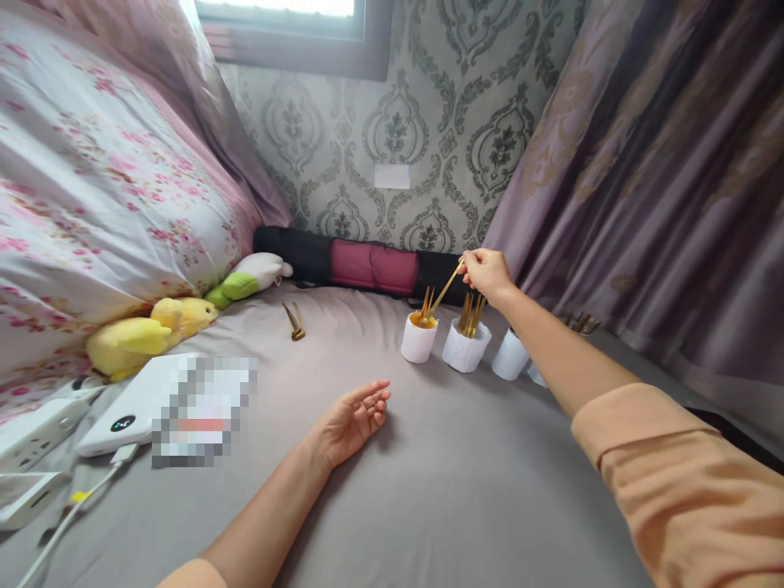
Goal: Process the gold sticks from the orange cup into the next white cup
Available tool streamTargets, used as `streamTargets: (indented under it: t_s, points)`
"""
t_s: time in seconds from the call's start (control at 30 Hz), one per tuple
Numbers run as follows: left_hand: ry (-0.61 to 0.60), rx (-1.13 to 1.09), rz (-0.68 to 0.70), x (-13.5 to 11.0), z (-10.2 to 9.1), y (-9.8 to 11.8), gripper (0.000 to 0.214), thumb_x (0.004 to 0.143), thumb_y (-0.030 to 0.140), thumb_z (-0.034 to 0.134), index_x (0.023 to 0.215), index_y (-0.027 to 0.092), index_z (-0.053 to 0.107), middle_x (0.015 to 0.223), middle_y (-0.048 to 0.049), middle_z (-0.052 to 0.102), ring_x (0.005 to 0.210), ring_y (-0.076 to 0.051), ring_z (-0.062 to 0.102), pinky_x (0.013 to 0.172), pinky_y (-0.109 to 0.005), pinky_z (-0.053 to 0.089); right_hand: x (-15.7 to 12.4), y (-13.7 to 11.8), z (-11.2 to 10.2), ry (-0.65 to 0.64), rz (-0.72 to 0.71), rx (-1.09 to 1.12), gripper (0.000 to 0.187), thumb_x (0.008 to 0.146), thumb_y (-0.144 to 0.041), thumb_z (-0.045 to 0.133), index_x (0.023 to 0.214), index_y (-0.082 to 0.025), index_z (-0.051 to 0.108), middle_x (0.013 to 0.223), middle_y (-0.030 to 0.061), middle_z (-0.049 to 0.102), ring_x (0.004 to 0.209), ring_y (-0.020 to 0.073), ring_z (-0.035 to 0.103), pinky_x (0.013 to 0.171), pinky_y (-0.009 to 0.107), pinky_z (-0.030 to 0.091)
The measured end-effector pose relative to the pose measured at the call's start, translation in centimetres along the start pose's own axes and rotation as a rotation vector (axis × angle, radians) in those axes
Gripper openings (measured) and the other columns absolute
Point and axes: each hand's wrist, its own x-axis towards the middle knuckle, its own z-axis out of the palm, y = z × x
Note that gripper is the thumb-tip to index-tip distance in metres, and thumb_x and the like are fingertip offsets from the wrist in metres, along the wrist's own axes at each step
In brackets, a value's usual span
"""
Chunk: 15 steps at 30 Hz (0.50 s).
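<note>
My right hand [485, 271] pinches the upper end of a slim gold piece of cutlery [448, 287], held at a slant. Its lower end dips into a white cup [419, 345] with a yellow inside, where several thin gold handles stand; I cannot tell which kind of cutlery it is. Just right of that is a second white cup [465, 353], full of upright gold handles [470, 314]. My left hand [358, 420] lies on the grey sheet, palm turned up, fingers loosely curled and holding nothing. Farther back, a few gold pieces of cutlery [296, 322] lie together.
Another white cup [510, 356] stands partly behind my right forearm, with more beyond it. To the left are a white power bank [131, 408] with a cable, a power strip [37, 429] and a yellow plush toy [153, 331]. A black and maroon roll [373, 265] lines the wall.
</note>
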Motion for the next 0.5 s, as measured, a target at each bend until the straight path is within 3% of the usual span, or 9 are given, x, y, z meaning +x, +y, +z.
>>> streamTargets:
  t_s: [0.5]
  points:
    - [0.021,-0.011,0.005,-0.2,0.4,0.0,0.017,0.074,0.013,0.063,0.090,0.009,0.060,0.075,-0.0040,0.059,0.058,-0.005,0.054,0.051,-0.015,0.046,-1.2,0.0,4.5,-0.209,-0.069,-0.146,0.018,0.080,-0.023,0.050,0.069,-0.015,0.062,0.057,0.0011,0.063,0.039,0.0058,0.052,0.039,0.015,0.039]
